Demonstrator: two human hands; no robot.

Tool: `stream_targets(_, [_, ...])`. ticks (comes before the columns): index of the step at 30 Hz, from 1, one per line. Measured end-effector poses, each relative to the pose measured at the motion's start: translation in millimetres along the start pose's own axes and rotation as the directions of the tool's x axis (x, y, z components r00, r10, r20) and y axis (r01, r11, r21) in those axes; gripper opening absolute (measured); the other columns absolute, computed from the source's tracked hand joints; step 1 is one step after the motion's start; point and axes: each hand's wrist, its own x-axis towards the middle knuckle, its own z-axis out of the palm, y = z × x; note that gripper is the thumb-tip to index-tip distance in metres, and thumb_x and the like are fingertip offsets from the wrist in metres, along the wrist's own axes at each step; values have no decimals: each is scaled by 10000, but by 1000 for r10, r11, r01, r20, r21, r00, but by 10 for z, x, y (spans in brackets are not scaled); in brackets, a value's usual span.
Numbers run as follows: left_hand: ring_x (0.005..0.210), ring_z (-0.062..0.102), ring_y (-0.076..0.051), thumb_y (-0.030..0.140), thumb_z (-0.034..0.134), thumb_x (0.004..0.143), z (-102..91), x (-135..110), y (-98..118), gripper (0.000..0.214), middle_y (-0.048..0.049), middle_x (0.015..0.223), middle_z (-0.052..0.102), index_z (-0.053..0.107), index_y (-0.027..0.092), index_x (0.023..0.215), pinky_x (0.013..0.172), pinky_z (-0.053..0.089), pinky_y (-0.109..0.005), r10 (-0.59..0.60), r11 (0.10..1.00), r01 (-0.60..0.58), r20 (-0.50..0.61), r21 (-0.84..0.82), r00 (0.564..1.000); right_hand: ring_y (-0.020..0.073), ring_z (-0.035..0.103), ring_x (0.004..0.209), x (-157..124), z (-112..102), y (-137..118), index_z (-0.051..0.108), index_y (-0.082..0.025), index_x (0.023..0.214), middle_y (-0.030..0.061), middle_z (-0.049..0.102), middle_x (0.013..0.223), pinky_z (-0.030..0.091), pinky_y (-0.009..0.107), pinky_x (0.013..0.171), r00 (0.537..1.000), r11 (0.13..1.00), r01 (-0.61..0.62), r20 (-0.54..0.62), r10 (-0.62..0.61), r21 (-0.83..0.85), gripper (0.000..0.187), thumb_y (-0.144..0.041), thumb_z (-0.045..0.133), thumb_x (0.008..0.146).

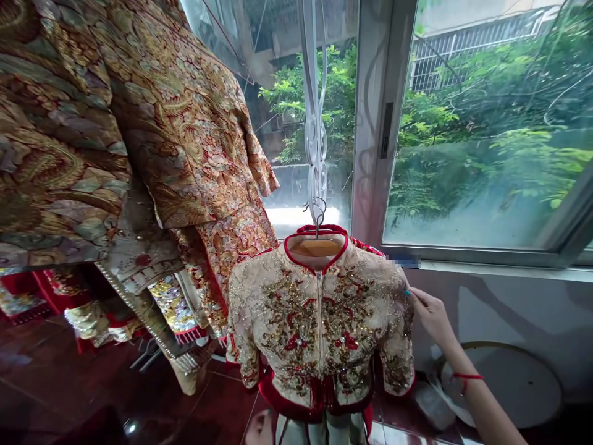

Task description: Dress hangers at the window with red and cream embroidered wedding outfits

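Observation:
A short cream jacket (296, 309) with gold beading, red trim and a front zip hangs in the middle on a wooden hanger (315, 248). Its metal hook goes over a white scrolled metal piece by the window. My right hand (428, 312), wearing a red cord at the wrist, pinches the cloth at the jacket's right-hand shoulder, thumb and finger together. Low in the view, my left hand (259, 428) is near the red hem, beside a pale pleated cloth (301, 431) below the jacket. It is blurred and cut off by the frame edge, so its fingers are unclear.
Large gold and red brocade garments (185, 123) hang at the left, with more embroidered clothes (176, 303) under them. A sliding window (477, 154) fills the back. On the dark red tiled floor at right are a round white board (504, 383) and a plastic bag (433, 402).

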Motion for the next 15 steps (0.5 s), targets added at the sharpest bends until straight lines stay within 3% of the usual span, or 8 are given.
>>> stream_targets(1, [809, 648, -313, 480, 668, 603, -150, 38, 250, 273, -28, 656, 605, 566, 243, 692, 786, 537, -451, 100, 995, -99, -37, 18, 994, 305, 671, 1044, 57, -35, -83, 729, -192, 1134, 119, 715, 1164, 549, 396, 858, 999, 999, 19, 32, -20, 43, 471, -534, 600, 836])
stream_targets(2, [849, 639, -302, 515, 646, 633, -264, 77, 557, 328, -52, 770, 638, 595, 226, 777, 817, 528, -448, 325, 945, -325, -168, 27, 931, 293, 653, 1104, 129, -59, -179, 674, -216, 1234, 110, 669, 1262, 541, 394, 898, 997, 994, 36, 58, -42, 102, 504, -537, 583, 855])
stream_targets(4, [1014, 607, -301, 580, 583, 714, -350, 155, 1264, 484, -118, 1066, 637, 601, 188, 997, 892, 499, -444, 652, 742, -669, -288, 51, 701, 270, 632, 1156, 292, -55, -386, 597, -242, 1330, 96, 613, 1348, 528, 385, 936, 993, 981, 63, 85, -79, 183, 544, -545, 552, 881])
stream_targets(6, [1083, 586, -291, 599, 511, 788, -257, 231, 1894, 503, -136, 1160, 620, 596, 179, 1052, 929, 474, -424, 822, 568, -819, -103, 75, 561, 270, 651, 1112, 424, 18, -553, 659, -227, 1255, 99, 666, 1272, 527, 395, 935, 990, 983, 95, 85, -110, 159, 509, -548, 566, 873])
stream_targets(8, [951, 621, -283, 615, 424, 837, -80, 306, 2242, 498, -126, 1005, 671, 622, 178, 972, 829, 493, -398, 854, 512, -852, 37, 110, 518, 280, 676, 1023, 483, 124, -633, 746, -202, 1100, 103, 732, 1132, 532, 407, 908, 991, 988, 125, 43, -130, 96, 440, -533, 615, 841])
stream_targets(10, [812, 616, -265, 627, 375, 857, 74, 369, 2264, 500, -99, 837, 672, 619, 190, 869, 720, 479, -360, 870, 488, -861, -4, 143, 492, 283, 689, 945, 476, 219, -628, 773, -197, 1021, 99, 759, 1040, 544, 410, 855, 993, 989, 121, -27, -119, 88, 400, -519, 631, 830])
stream_targets(13, [620, 522, -205, 666, 361, 851, 201, 424, 1971, 511, -25, 606, 555, 523, 219, 663, 593, 398, -308, 873, 479, -866, -182, 145, 452, 286, 691, 922, 432, 297, -552, 780, -199, 994, 90, 769, 984, 548, 401, 809, 992, 989, 75, -110, -62, 123, 385, -513, 640, 822])
stream_targets(15, [525, 411, -166, 705, 336, 839, 254, 428, 1806, 544, 22, 506, 421, 404, 241, 563, 536, 330, -297, 855, 499, -857, -234, 132, 462, 286, 687, 925, 429, 306, -510, 781, -193, 981, 88, 771, 953, 544, 399, 808, 989, 986, 57, -142, -35, 155, 397, -526, 639, 817])
